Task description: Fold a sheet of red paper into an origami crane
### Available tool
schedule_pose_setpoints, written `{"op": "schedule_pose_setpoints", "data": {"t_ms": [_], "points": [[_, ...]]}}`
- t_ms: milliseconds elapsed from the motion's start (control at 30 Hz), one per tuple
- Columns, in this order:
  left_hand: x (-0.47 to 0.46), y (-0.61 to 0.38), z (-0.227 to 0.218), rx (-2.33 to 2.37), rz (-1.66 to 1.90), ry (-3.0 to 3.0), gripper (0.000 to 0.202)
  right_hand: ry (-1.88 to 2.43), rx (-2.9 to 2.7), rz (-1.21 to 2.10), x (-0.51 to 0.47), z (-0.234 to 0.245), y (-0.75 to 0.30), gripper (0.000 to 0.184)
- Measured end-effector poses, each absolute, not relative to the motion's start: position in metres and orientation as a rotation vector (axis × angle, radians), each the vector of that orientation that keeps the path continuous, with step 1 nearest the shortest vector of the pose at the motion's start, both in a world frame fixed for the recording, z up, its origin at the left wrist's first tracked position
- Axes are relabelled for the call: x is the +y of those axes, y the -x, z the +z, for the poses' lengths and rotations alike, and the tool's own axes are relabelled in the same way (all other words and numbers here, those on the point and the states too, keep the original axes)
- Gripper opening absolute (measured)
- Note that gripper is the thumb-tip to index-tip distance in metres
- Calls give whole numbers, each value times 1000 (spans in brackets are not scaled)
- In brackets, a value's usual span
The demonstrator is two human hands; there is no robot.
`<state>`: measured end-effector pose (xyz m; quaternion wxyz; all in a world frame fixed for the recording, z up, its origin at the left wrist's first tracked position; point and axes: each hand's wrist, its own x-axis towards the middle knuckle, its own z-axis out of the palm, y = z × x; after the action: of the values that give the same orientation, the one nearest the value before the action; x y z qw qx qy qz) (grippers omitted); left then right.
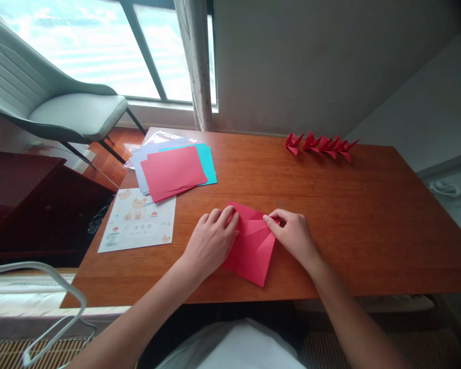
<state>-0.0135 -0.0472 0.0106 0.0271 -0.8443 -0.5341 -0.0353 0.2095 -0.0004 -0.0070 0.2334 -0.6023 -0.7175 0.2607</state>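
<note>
A red sheet of origami paper (pixel 249 251), marked with creases, lies on the wooden table in front of me. My left hand (pixel 215 236) rests over its left side, fingers curled down near the upper left corner and hiding part of that edge. At the upper right corner, my right hand (pixel 292 230) pinches the paper between thumb and fingers. Part of the far side looks folded. Several folded red paper cranes (pixel 328 145) stand in a row at the back right of the table.
Red paper sheets (pixel 174 171) lie over turquoise paper (pixel 209 164) and pale blue sheets at the table's left. Nearer me is a white sheet with bear drawings (pixel 138 228). A pale chair (pixel 77 113) stands beyond the left edge; a white metal frame (pixel 61 277) is at lower left.
</note>
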Motion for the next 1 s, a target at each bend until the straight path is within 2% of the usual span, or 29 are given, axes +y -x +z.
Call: {"op": "schedule_pose_setpoints", "data": {"t_ms": [133, 333, 400, 567, 633, 833, 1000], "points": [[-46, 18, 10, -1604, -54, 2610, 42, 1635, -1992, 609, -8, -8, -208, 18], [-47, 22, 5, -1612, -86, 2619, 45, 1464, -2158, 106, -26, -15, -205, 10], [-47, 23, 4, -1611, -65, 2611, 46, 1310, -2244, 34, -29, -16, -205, 8], [-46, 28, 8, -1595, -5, 2619, 50, 891, -2381, 148, -30, -18, -209, 38], [-45, 30, 10, -1590, 5, 2632, 52, 798, -2412, 213, -30, -19, -210, 44], [-41, 30, 12, -1567, -10, 2688, 53, 780, -2371, 375, -31, -22, -208, 46], [-35, 31, 12, -1535, -19, 2738, 53, 716, -2426, 263, -31, -18, -206, 46]]}}
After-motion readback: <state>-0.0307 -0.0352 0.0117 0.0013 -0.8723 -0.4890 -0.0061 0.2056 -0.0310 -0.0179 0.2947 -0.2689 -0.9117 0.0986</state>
